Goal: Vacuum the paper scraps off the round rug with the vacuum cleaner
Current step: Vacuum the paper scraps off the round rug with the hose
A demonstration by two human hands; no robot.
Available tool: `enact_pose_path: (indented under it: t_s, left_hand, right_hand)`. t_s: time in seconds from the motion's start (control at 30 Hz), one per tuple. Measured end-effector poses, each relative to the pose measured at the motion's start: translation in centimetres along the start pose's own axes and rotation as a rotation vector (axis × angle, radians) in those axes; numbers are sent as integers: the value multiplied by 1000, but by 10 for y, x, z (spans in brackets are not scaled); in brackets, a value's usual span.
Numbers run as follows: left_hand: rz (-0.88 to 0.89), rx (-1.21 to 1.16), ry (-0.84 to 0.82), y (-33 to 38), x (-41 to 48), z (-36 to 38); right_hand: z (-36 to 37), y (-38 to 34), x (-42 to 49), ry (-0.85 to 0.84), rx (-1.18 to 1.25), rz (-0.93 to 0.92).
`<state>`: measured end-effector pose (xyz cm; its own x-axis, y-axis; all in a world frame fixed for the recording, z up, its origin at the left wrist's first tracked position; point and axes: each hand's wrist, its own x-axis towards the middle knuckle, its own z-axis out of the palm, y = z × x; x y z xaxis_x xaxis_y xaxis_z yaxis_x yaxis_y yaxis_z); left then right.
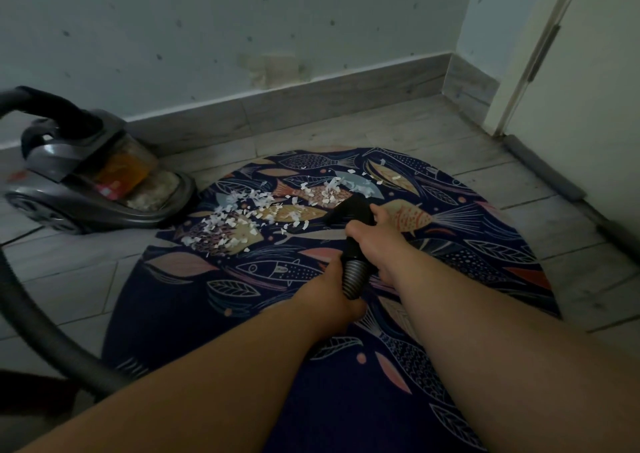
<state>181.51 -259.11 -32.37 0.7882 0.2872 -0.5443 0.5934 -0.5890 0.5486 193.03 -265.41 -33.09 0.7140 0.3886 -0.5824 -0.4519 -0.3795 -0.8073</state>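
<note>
A round dark-blue rug (284,314) with fish and leaf patterns lies on the tiled floor. White paper scraps (242,217) are strewn across its far left part. My right hand (370,237) grips the black nozzle end of the vacuum hose (353,210), whose tip points at the scraps. My left hand (332,296) holds the ribbed grey hose (355,276) just behind it. The grey canister vacuum cleaner (90,178) stands on the floor to the left of the rug, by the wall.
The hose (38,328) loops from the canister round the left side of the floor toward me. A wall with a skirting board (311,102) runs behind the rug. A white door (588,106) with a grey draught stopper (543,172) stands on the right.
</note>
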Motion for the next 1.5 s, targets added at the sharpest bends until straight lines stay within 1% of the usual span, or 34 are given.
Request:
enact_pose_path:
  t_s: [0.2, 0.33, 0.57, 0.73, 0.87, 1.1, 1.33, 1.5]
  left_hand:
    - [-25, 20, -1, -7, -1, -6]
    - [-11, 17, -17, -1, 0, -6]
    - [15, 59, -25, 10, 6, -1]
    - [51, 31, -34, 18, 12, 3]
    - [80, 52, -43, 25, 22, 9]
    - [111, 48, -68, 36, 41, 20]
    - [75, 55, -61, 30, 47, 16]
    - [52, 58, -34, 23, 42, 8]
  right_hand:
    - [13, 7, 22, 33, -30, 21]
    - [6, 0, 6, 24, 1, 1]
    - [-11, 4, 15, 54, 32, -22]
    - [-22, 5, 18, 99, 39, -48]
    - [-34, 8, 21, 152, 69, -69]
    - [-53, 10, 26, 225, 110, -66]
    - [-49, 8, 31, 199, 85, -77]
    - [-33, 7, 34, 143, 102, -89]
